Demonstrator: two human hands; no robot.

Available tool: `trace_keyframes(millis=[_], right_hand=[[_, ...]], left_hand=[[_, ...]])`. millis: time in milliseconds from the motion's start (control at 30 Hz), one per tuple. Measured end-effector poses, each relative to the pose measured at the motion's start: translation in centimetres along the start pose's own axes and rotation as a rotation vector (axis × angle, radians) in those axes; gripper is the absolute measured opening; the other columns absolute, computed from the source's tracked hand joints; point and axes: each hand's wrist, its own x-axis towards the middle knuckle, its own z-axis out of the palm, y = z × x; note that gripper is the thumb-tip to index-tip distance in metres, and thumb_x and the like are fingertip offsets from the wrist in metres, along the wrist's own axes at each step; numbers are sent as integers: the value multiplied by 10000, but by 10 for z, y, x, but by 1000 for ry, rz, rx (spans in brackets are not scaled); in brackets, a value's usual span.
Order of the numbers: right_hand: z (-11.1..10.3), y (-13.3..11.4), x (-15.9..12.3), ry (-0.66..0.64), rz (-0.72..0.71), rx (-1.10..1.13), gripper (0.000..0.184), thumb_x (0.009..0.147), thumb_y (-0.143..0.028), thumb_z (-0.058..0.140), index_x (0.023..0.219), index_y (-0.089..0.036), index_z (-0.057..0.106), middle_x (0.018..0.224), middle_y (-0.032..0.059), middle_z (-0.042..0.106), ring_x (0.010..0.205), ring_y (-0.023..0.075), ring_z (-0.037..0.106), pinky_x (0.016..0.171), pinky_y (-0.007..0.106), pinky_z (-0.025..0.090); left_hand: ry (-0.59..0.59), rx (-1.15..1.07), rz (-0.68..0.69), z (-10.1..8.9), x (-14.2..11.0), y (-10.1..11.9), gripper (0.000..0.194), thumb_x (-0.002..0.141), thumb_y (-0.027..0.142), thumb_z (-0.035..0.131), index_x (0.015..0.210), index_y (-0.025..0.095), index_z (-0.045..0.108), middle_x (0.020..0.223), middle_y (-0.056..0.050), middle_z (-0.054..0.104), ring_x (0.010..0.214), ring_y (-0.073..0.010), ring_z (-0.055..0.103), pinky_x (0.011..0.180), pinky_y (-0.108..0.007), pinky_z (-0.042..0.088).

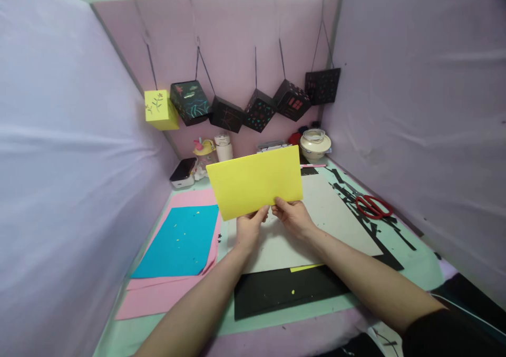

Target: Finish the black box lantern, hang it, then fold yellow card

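Note:
A plain yellow sheet of card (255,180) is held up, slightly tilted, over the table's middle. My left hand (250,228) pinches its lower edge, thumb in front and fingers mostly hidden behind. Close beside it, my right hand (294,215) grips the same edge with the thumb on the front face. Below both hands lies a large white sheet (316,225) on top of black card (276,299), and a sliver of yellow paper (304,268) shows at the white sheet's near edge.
Blue (177,243) and pink sheets (154,299) lie at left. Red-handled scissors (373,206) rest among black paper strips (403,235) at right. Behind stand a white bottle (224,148), a cream pot (315,145) and a phone (184,169). Several decorated boxes (259,110) hang above; fabric walls enclose the sides.

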Motion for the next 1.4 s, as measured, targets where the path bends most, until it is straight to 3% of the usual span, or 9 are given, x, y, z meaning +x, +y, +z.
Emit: trace_keyframes(millis=[167,367,567,767,833,967,1133,1267,1400], right_hand=[[-2,-1,4,29,-48,-9,353,514,-331,900,745,-136,716,641,-1,661,565,101,603,564,227,550],[-9,-22,13,147,-137,39,429,437,-325,928,745,-131,701,625,-17,647,531,75,578,504,181,527],[-13,-27,16,145,-150,8,428,450,-342,925,742,-130,696,625,-8,640,541,86,584,502,191,537],[-23,-35,24,177,-185,-84,424,464,-424,910,667,-145,662,582,-5,618,544,89,576,528,201,545],[-26,-39,26,168,-209,-91,424,476,-443,902,669,-147,668,579,-9,611,542,82,567,527,191,538],[-29,-43,28,156,-222,-66,424,464,-442,907,668,-150,676,558,-20,601,528,68,547,513,171,520],[-26,-38,25,90,-155,-89,410,488,-439,896,690,-153,684,592,-11,620,563,78,565,552,191,517],[-20,-26,18,-68,-107,-189,329,573,-404,850,732,-158,701,726,25,678,684,117,607,617,234,499],[-16,-11,11,-195,-65,-395,285,623,-365,815,782,-149,720,688,15,675,573,94,519,544,235,402]], left_hand=[[53,-101,-33,-6,7,-6,321,616,418,820,627,131,678,611,-25,619,607,-130,541,635,-271,431],[133,-235,13,-18,21,11,323,592,393,840,606,136,645,623,-1,597,623,-95,538,643,-228,446],[117,-299,21,-24,26,19,314,621,398,822,654,142,643,664,1,596,663,-89,552,652,-211,459],[181,-307,57,-32,33,20,326,638,423,811,687,149,643,666,-4,620,640,-96,580,628,-220,453],[147,-312,54,-35,35,21,331,648,440,805,716,152,657,700,-16,649,670,-110,609,641,-228,461],[-49,-326,-36,-34,35,23,328,661,405,813,869,180,695,884,-49,718,843,-176,682,757,-292,496],[-63,-236,-125,-24,25,21,345,649,399,824,796,104,720,829,-102,730,747,-172,679,731,-296,504],[-45,-304,-140,-13,15,16,348,615,401,843,745,104,719,760,-82,721,662,-130,645,663,-258,495],[-86,-294,-155,-5,7,8,351,586,410,856,709,108,726,716,-70,711,619,-120,616,644,-259,489]])
